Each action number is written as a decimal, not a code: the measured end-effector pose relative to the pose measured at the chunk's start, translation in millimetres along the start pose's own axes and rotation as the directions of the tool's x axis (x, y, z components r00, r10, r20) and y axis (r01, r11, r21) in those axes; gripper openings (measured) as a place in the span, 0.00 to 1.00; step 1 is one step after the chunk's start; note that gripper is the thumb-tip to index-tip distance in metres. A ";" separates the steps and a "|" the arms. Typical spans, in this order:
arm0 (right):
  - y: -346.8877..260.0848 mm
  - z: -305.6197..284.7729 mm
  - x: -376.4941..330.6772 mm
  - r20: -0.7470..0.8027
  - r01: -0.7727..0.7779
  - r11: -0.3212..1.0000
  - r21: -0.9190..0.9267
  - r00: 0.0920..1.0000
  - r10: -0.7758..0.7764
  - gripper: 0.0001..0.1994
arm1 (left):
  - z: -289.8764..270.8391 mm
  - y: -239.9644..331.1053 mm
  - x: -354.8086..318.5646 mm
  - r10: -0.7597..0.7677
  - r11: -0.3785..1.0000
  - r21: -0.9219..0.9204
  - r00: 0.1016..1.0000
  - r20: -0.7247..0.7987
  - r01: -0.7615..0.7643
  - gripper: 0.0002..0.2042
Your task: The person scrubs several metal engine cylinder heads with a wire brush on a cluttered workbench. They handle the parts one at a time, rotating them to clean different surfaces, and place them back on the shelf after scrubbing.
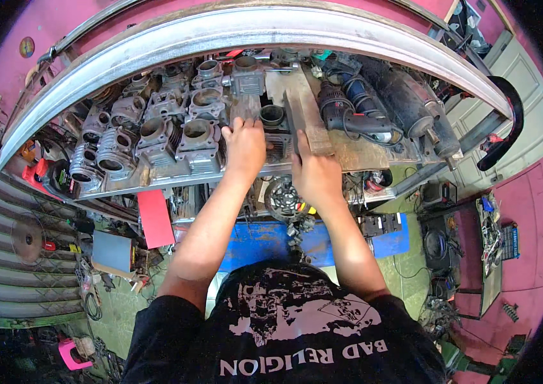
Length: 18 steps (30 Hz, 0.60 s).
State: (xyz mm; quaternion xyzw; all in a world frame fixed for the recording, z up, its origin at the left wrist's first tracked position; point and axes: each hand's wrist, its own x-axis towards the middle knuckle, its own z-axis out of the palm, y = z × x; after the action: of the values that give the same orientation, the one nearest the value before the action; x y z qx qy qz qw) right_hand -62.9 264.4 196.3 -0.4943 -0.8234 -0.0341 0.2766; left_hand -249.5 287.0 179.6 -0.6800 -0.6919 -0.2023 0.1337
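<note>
On shelf: left hand [243, 146] clamped on engine cylinder [272, 116]; right hand [315, 174] gripping wooden plank [306, 110] just right.

On your shelf [156, 182] you have roughly a dozen grey engine cylinders [198, 134] — two wooden boards [306, 109], one black power drill [348, 115] — and your two hands.

1. Engine cylinders [156, 131]: cast metal, dull grey, finned and rough, with smoother bores.
2. Flat bar [306, 115] under the right hand [315, 176]: worn, matt metal, stained brown.
3. Shelf [374, 153]: scuffed, rusty metal sheet.
4. Power drill [348, 115]: dark plastic casing, slightly glossy.
5. Curved rail [252, 29]: brushed grey metal, faint sheen.
6. Shirt [284, 333]: black cloth, matt, with a printed design.
</note>
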 end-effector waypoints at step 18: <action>7.0 -34.8 -10.0 0.190 -0.126 0.967 0.222 0.978 0.084 0.28 | -3.4 -4.8 1.4 -0.038 0.996 -0.085 0.999 0.014 0.039 0.23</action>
State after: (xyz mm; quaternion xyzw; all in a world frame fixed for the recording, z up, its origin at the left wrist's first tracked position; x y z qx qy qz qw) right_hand -38.8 248.6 219.2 -0.5024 -0.8159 0.1221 0.2589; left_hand -254.6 286.7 182.8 -0.6727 -0.6966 -0.2301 0.0964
